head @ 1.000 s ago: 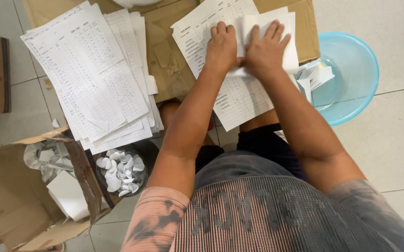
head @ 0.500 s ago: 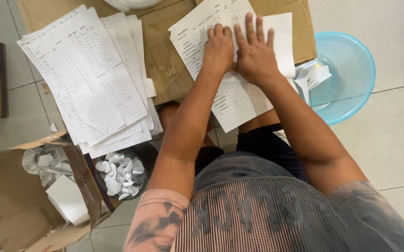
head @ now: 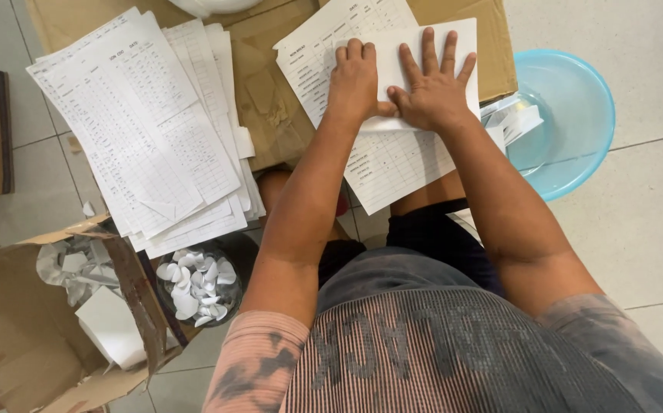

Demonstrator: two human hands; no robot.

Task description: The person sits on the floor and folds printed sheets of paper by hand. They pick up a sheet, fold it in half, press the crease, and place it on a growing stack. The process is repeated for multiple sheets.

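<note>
My right hand (head: 432, 86) lies flat with fingers spread on a folded white sheet of paper (head: 465, 53). My left hand (head: 353, 79), fingers curled under, presses the same sheet's left part. The folded sheet rests on a printed form (head: 392, 164) that lies on a flattened brown cardboard box (head: 270, 99). Both forearms reach forward over my lap.
A fanned stack of printed forms (head: 140, 130) covers the cardboard's left side. A light blue plastic basin (head: 576, 115) holding folded papers (head: 515, 118) sits at the right. Below left are a dark bowl of small white folded pieces (head: 197, 283) and an open cardboard box (head: 48, 329) with crumpled paper.
My right hand has slid up and spread flat on the folded sheet. My left hand stayed pressing beside it. The sheet now lies flatter.
</note>
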